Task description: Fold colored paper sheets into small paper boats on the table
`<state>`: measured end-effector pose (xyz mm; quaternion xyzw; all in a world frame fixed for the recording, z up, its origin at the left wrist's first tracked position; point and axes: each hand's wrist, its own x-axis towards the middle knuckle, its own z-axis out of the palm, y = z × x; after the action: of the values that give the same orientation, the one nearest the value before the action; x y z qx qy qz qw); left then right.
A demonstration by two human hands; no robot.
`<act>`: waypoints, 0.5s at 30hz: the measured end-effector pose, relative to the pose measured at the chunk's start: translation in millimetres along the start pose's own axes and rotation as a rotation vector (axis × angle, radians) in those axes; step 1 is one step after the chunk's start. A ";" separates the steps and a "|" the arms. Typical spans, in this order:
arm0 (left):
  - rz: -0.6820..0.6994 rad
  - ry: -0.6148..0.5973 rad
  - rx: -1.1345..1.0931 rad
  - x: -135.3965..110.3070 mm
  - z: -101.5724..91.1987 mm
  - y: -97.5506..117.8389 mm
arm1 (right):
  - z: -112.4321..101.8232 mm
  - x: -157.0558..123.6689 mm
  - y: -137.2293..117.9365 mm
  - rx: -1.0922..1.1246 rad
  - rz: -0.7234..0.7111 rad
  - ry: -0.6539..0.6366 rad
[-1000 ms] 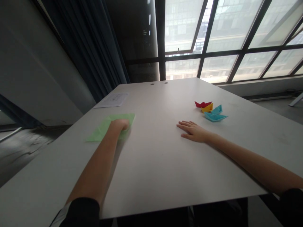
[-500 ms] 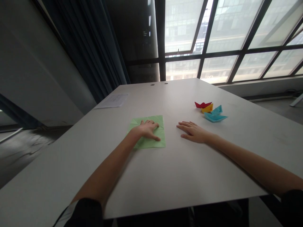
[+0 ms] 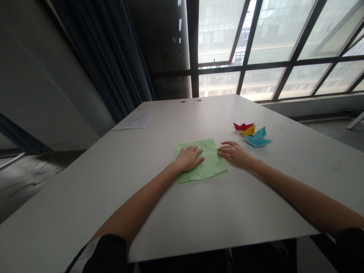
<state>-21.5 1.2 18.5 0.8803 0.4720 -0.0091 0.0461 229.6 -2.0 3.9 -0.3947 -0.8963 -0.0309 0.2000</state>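
Note:
A creased square of light green paper (image 3: 206, 168) lies flat on the white table (image 3: 182, 220) in front of me. My left hand (image 3: 189, 158) rests palm down on the sheet's left half, fingers spread. My right hand (image 3: 234, 153) lies at the sheet's right edge, its slightly curled fingertips touching the paper. Neither hand grips anything.
Folded paper boats sit just beyond my right hand: a red one (image 3: 243, 125), a yellow one (image 3: 249, 131) and light blue ones (image 3: 258, 138). A white printed sheet (image 3: 135, 120) lies at the far left of the table. Large windows stand behind the table's far edge.
My left hand slid the green paper from the table's left side rightward to the middle. My right hand shifted slightly and now touches the paper's right edge.

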 end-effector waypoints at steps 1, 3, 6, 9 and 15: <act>-0.032 -0.002 0.005 1.0 0.0 -7.6 | -0.6 -0.7 4.3 -0.013 0.014 -0.003; -0.098 0.012 0.024 2.5 1.3 -22.3 | -2.1 -2.3 13.0 -0.026 0.036 -0.012; -0.252 0.099 0.031 3.4 7.1 -38.4 | -3.5 -4.2 23.9 0.002 0.067 -0.039; -0.370 0.184 -0.009 3.3 14.1 -45.2 | -2.2 -5.1 29.9 0.054 0.084 -0.032; -0.330 0.253 -0.134 4.5 15.0 -48.1 | 5.1 -8.7 30.8 0.065 0.150 0.048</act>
<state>-58.6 30.0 -0.2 0.7801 0.6114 0.1255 0.0426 255.4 14.2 -7.2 -0.4532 -0.8596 0.0040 0.2359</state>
